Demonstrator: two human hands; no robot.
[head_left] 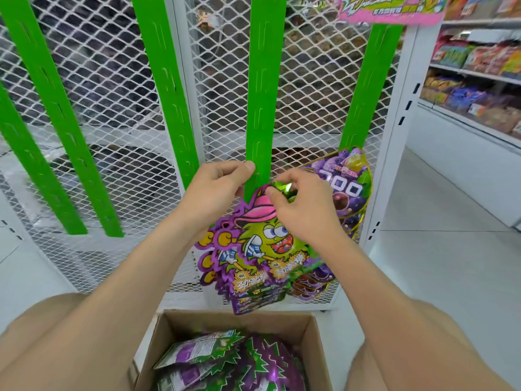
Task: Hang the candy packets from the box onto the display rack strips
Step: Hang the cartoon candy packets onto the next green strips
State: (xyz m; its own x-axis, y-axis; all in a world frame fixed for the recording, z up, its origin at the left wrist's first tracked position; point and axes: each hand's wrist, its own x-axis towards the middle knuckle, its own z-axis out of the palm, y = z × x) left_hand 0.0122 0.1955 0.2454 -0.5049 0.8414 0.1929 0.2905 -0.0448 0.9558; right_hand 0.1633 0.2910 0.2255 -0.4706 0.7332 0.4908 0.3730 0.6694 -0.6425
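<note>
Strips of green plastic (59,117) hang bare against the white mesh, well left of the fingers. Next comes the left hand (217,190), its thumb and fingers pinching the edge of the middle strip (262,94) to steady it. Just below those fingers hangs the candy packet (253,249), a green cartoon face in a pink hat, with its top touching the strip's lower end. Further down, beneath both wrists, the box (318,348) holds more packets.

The right hand (301,210) pinches the packet's top edge against the strip. Its fingers cover the spot, so I cannot tell whether the hole has caught a tab.

To do this well, I'd hold the strip taut, lift the tab clear, slide the hole fully over it, then let go gently. Right of the fingers, a purple grape packet (346,187) hangs on the next strip.
</note>
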